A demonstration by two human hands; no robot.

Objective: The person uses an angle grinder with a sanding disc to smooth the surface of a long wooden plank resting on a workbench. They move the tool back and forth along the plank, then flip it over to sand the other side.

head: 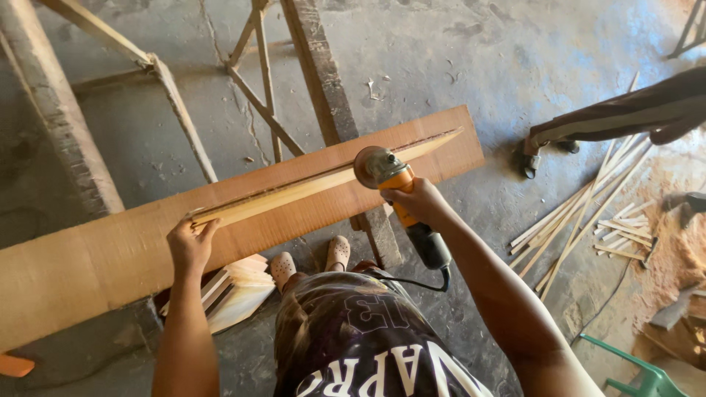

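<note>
The right hand (418,197) is clenched round an orange angle grinder (393,187) on the pale strip (294,192); the left hand (190,241) pinches the strip's near-left end — a snagging disc could kick the strip loose toward those fingers.

**Hard sun on the right, soft shade on the left**

You are working in bright daylight. Sun falls strongest on the far right, where the sawdust pile (680,250) glares pale and nearly washes out. The floor (456,59) on the left lies in softer, greyer shade. The long board (132,250) casts a dark shadow just beneath its near edge. Your picture is sharp across the middle; straight lines bow slightly toward the corners.
</note>
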